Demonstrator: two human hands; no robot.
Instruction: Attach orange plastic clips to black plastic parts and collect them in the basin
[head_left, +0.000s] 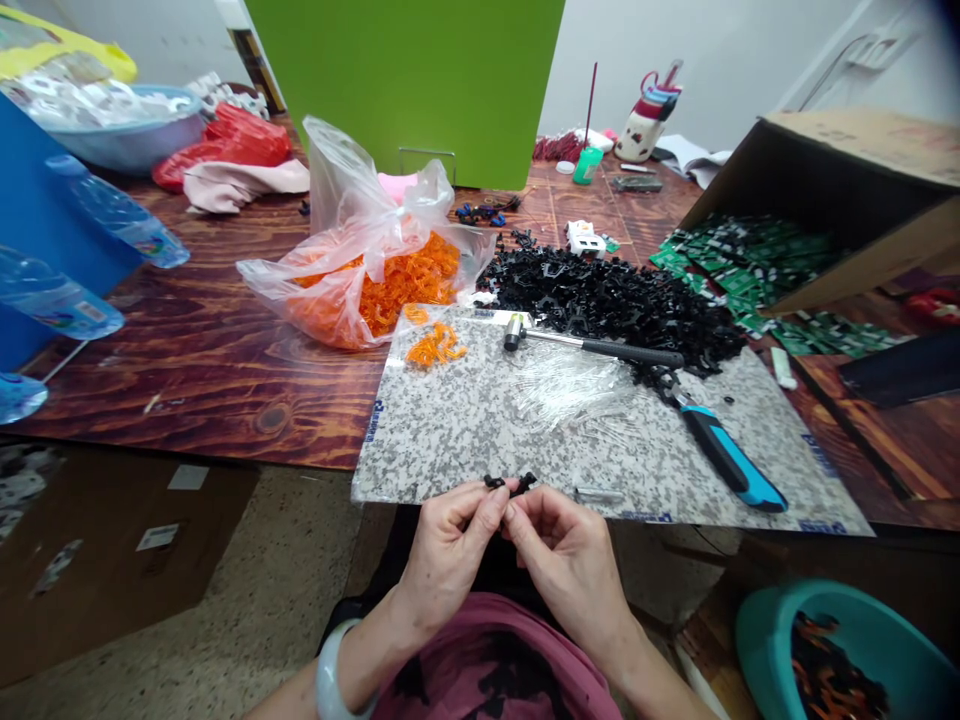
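Close to my body, at the front edge of the speckled stone slab (442,420), my two hands meet over a small black plastic part (520,484). My left hand (454,540) pinches it between thumb and fingers. From the other side my right hand (566,550) grips it, fingertips closed. Parts of it are hidden behind the fingers. Just beyond lies a bundle of thin clear pins (566,385), and a small hammer (600,347) rests behind them. Blue-and-black pliers (731,455) lie to the right. A few orange plastic pieces (435,346) sit at the slab's back left.
A heap of black parts (600,290) covers the slab's back. Behind left stands a plastic bag of orange pieces (375,290); at right, a cardboard box (840,200) spills green circuit boards (750,260). A teal tub (772,620) stands below the table, bottom right.
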